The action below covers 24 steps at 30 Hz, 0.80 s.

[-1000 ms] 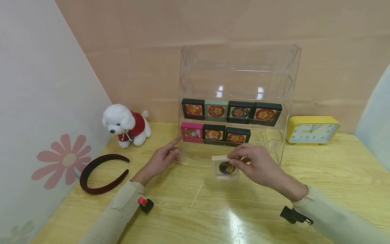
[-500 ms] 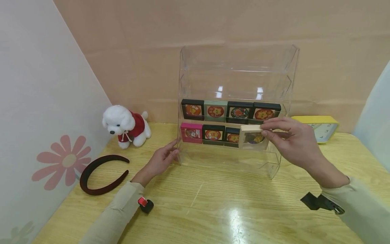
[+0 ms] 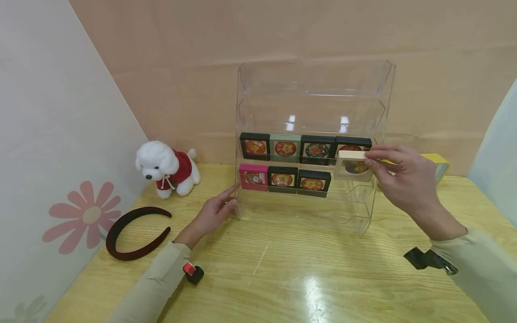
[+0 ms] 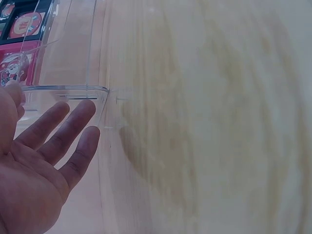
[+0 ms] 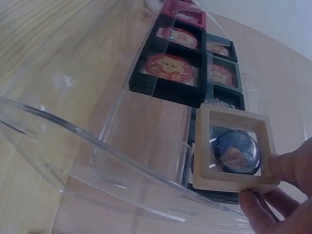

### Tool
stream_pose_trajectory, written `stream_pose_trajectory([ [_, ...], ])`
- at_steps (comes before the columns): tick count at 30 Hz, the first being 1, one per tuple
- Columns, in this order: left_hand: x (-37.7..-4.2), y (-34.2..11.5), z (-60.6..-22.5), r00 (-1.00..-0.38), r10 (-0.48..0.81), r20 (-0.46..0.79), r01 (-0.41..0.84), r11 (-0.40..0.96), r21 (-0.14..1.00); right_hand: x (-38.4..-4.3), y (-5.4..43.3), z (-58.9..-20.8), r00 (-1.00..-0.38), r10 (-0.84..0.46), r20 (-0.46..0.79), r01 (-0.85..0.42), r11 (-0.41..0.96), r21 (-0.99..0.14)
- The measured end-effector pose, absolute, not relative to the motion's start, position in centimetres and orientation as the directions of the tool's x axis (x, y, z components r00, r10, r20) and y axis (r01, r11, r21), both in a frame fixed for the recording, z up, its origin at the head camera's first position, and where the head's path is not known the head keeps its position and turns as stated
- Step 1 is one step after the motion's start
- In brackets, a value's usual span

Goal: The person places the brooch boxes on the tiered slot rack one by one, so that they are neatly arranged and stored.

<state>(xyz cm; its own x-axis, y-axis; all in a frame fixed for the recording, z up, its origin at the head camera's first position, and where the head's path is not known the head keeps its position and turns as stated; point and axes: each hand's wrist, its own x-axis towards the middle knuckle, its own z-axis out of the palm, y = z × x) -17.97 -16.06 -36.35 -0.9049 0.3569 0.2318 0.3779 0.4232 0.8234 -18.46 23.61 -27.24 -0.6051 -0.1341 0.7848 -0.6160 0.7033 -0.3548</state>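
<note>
My right hand pinches a cream square display frame by its right edge, with a dark round badge inside it. In the head view the frame overlaps the right end of the clear acrylic rack, in front of the last black frame of the upper filled row. Along the lower filled row stand a pink frame and two black frames, the right one with a red badge. My left hand is at the rack's lower left side, its fingers straight and spread in the left wrist view, fingertips right at the clear panel.
Several frames stand in the upper filled row, among them a pale green one. A white toy dog and a dark red headband are on the left of the wooden table. A yellow clock is partly hidden behind my right hand.
My right hand has carried the cream frame from low in front of the rack up and right to the lower filled row's right end. My left hand has stayed at the rack's side.
</note>
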Motion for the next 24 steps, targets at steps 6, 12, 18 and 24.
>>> stream_pose_trajectory([
  [6,-17.9,-16.0,-36.3,-0.906,0.36,0.224,0.372,0.419,0.828,-19.0,23.6,-28.2,-0.583,-0.151,0.798,-0.617,0.721,-0.314],
  [12,-17.9,-16.0,-36.3,-0.911,0.354,0.21,0.355,0.417,0.837,-19.3,23.3,-29.0,-0.581,-0.171,0.796,-0.612,0.736,-0.288],
  [18,-17.8,-15.9,-36.2,-0.908,0.358,0.218,0.365,0.418,0.832,-19.3,23.2,-29.7,-0.547,-0.204,0.812,-0.626,0.744,-0.234],
  [24,-17.8,-16.0,-36.1,-0.907,0.36,0.22,0.368,0.421,0.829,-19.3,23.0,-30.2,-0.543,-0.206,0.814,-0.616,0.756,-0.219],
])
